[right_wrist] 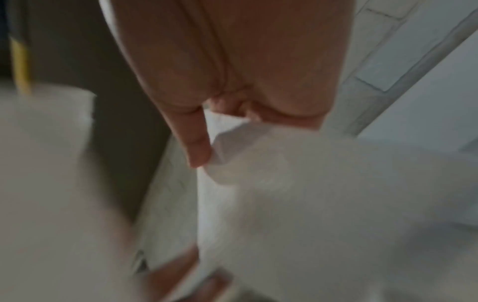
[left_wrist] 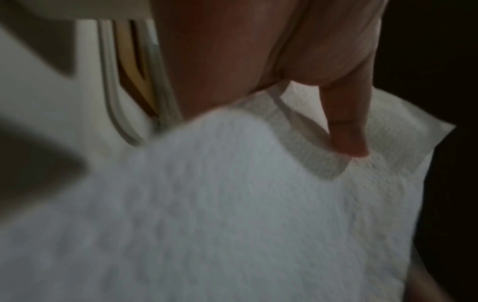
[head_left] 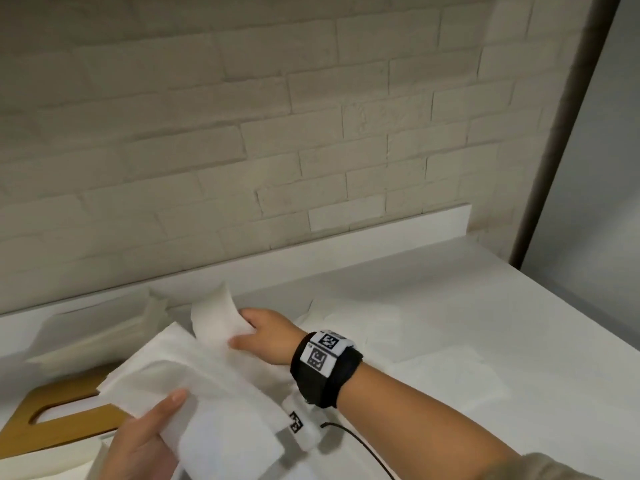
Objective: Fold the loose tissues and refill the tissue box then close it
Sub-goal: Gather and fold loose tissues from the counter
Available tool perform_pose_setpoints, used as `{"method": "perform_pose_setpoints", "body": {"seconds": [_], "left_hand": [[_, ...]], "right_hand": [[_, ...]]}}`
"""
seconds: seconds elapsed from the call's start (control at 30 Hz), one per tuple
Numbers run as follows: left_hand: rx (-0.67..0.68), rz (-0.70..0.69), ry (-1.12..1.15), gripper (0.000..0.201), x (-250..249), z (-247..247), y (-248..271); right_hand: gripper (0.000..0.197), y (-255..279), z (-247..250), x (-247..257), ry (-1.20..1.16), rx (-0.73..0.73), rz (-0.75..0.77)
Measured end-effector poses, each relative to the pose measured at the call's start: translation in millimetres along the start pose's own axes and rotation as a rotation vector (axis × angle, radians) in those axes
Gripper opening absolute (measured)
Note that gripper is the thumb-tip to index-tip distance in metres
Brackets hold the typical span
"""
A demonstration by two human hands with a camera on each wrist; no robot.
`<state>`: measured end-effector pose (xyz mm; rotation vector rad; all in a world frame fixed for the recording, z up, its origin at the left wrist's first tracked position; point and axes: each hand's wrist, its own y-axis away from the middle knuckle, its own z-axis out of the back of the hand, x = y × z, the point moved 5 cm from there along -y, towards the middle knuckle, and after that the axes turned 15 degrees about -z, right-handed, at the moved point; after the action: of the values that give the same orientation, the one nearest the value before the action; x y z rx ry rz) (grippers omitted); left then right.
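A white tissue [head_left: 194, 368] is stretched in the air between both hands, above the counter. My left hand [head_left: 145, 441] pinches its near corner, thumb on top; the left wrist view shows that thumb [left_wrist: 346, 130] pressing on the tissue [left_wrist: 232, 204]. My right hand [head_left: 259, 336] grips the far edge, which curls upward; the right wrist view has the fingers [right_wrist: 196, 143] closed on the bunched tissue [right_wrist: 284, 167]. The gold lid of the tissue box [head_left: 62, 410], with its oval slot, lies at the lower left, partly hidden under the tissue.
More loose tissues [head_left: 433, 368] lie spread on the white counter [head_left: 519, 323] to the right, and a stack of tissues [head_left: 104, 327] sits at the left against the backsplash. A white brick wall [head_left: 242, 133] rises behind. A thin black cable [head_left: 360, 445] trails near my right forearm.
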<state>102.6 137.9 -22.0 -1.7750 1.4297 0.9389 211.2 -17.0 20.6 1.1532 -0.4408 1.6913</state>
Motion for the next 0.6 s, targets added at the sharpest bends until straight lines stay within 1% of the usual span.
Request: {"method": "perform_pose_setpoints", "body": {"seconds": [0.07,0.13,0.2,0.23,0.27,0.33,0.37,0.4,0.43,0.47,0.5,0.53,0.57,0.6], "left_hand": [[0.005,-0.129,-0.124,0.086,-3.4,-14.0,-3.5],[-0.046,-0.196,-0.249,0.095,-0.5,-26.3,-7.1],[-0.117,-0.209,-0.296,0.095,2.0,-30.7,-9.7],[-0.123,-0.209,-0.294,0.094,3.5,-33.8,-10.4],[-0.093,-0.202,-0.284,0.092,4.7,-39.6,-10.8],[-0.04,-0.234,-0.294,0.079,5.3,-49.4,-10.1],[-0.023,-0.245,-0.283,0.07,4.6,-53.9,-9.4],[-0.003,-0.231,-0.246,0.063,6.3,-57.9,-8.9],[0.017,-0.201,-0.215,0.056,9.3,-60.8,-8.3],[0.044,-0.166,-0.19,0.047,10.9,-65.7,-7.4],[0.076,-0.134,-0.167,0.036,12.1,-71.6,-5.8],[0.103,-0.108,-0.144,0.027,14.2,-76.3,-4.1],[0.122,-0.093,-0.131,0.025,17.6,-79.6,-2.7],[0.14,-0.084,-0.128,0.028,20.1,-83.4,-1.3]], "right_hand": [[0.024,26.4,-4.6,15.0,-0.126,0.118,0.058],[0.018,45.8,-2.2,12.4,-0.14,0.191,0.047],[0.013,60.1,21.9,-7.8,-0.109,0.191,-0.018],[0.015,63.0,41.7,-25.3,-0.044,0.148,-0.077],[0.024,64.9,65.8,-46.2,0.09,0.082,-0.146],[0.049,75.8,107.3,-95.9,0.567,-0.009,-0.377],[0.063,83.9,120.7,-121.0,0.792,-0.007,-0.502],[0.074,93.6,129.0,-142.3,0.958,0.011,-0.587],[0.081,102.2,132.9,-159.4,1.045,0.03,-0.634],[0.085,110.4,136.4,-171.4,1.068,0.039,-0.662],[0.082,117.5,139.2,-180.7,1.039,0.059,-0.691],[0.072,125.8,141.1,-186.9,0.979,0.096,-0.724],[0.053,132.7,145.2,-192.8,0.908,0.127,-0.739],[0.03,139.4,151.5,-196.2,0.864,0.141,-0.745]]}}
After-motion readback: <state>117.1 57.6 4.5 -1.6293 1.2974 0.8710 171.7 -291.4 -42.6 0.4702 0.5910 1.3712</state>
